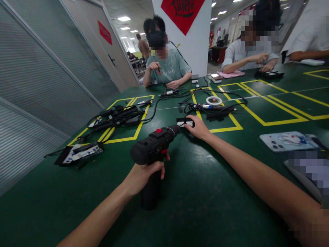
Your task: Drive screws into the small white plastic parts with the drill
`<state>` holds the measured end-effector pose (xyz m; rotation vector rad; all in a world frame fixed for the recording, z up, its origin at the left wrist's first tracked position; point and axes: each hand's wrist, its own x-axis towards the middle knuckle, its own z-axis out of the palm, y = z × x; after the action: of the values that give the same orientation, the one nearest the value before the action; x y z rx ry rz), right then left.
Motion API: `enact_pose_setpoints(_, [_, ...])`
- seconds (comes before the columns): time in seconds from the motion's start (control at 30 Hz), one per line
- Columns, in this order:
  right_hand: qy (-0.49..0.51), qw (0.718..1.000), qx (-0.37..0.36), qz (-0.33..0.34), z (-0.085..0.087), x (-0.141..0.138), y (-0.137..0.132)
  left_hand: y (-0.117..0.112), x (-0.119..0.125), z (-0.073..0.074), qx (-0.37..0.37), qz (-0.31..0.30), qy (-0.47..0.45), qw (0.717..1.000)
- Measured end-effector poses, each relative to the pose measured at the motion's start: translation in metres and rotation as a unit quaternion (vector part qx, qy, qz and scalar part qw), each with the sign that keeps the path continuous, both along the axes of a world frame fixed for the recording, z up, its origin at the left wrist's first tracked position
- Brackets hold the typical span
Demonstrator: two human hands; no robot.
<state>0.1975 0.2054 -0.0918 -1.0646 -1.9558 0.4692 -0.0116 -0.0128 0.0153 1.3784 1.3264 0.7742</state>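
My left hand [146, 175] is wrapped round the grip of a black cordless drill [154, 145] with a red switch on top. The drill's tip points at a small black and white part [185, 122] lying on the green table [200, 192]. My right hand [197, 127] holds that part down, fingers closed on its right end. Both forearms reach in from the bottom edge.
Black adapters and cables [118, 116] lie in a yellow-taped box at left, and flat parts [79, 152] lie nearer. A tape roll [214, 100] and tools sit behind. A phone [288, 141] lies at right. Three people sit across the table.
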Motion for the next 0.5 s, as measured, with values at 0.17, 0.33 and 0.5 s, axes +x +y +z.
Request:
enact_pose_setpoints(0.17, [-0.005,1.000,0.000,-0.001,0.0003,0.0001,-0.0003,-0.0007,-0.0006,-0.0003,-0.007,-0.001,0.005,1.000])
enact_pose_setpoints(0.33, [-0.005,1.000,-0.002,-0.001,0.0016,0.0005,-0.0019,-0.0014,-0.0002,-0.0009,0.002,0.006,0.005,1.000])
enact_pose_setpoints(0.5, [-0.006,1.000,0.000,0.001,0.0009,0.0005,-0.0011,-0.0017,0.0008,0.0011,-0.001,-0.007,0.013,1.000])
